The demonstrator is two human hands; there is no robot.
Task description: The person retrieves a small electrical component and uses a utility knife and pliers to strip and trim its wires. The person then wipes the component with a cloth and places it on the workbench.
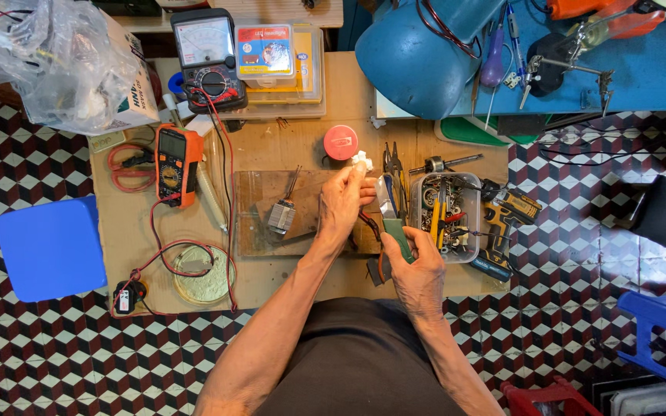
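My left hand is raised over the wooden bench, its fingertips pinching a small white plastic piece. My right hand grips the green handle of a cutting tool whose pale blade points up towards the white piece. Below the left hand a small metal motor-like part lies on a clear sheet. Both forearms reach in from the bottom of the view.
An orange multimeter with red leads and a black analogue meter sit at left. A clear box of tools and a yellow-black drill lie at right. A red round lid, blue lamp, blue stool.
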